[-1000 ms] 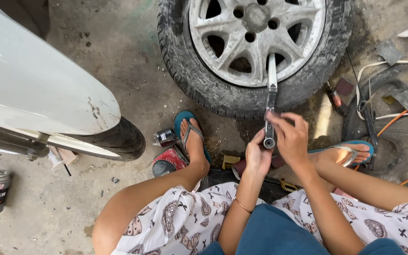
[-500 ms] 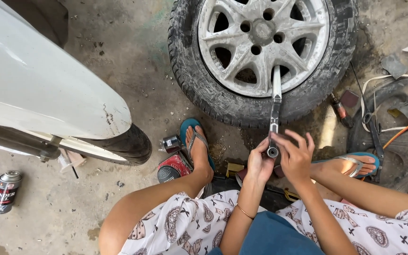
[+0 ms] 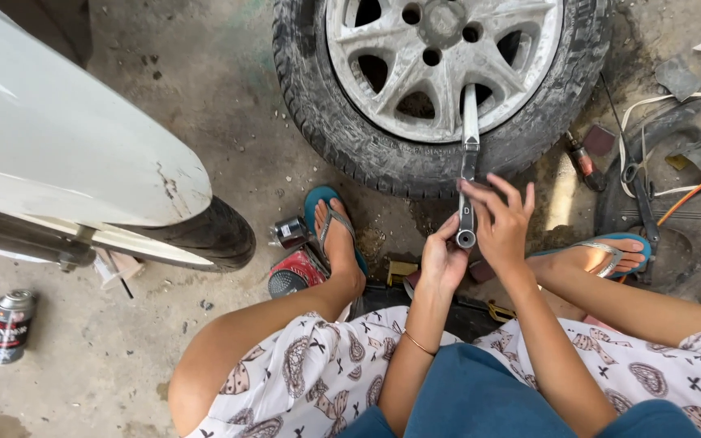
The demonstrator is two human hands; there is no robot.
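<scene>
While the person sits on the concrete floor [image 3: 229, 105], the left hand [image 3: 441, 264] grasps the lower end of a steel wrench [image 3: 469, 174], and the right hand [image 3: 503, 221] rests against the shaft with fingers spread, not clenched. Farther out, the wrench reaches up onto the alloy rim [image 3: 440, 57] of a dusty wheel [image 3: 350, 138] lying flat; a spray can [image 3: 10, 326] stands far left.

a long silver wrench [image 3: 469, 162] stood upright, its top end on the dusty alloy wheel [image 3: 440, 65].
</scene>
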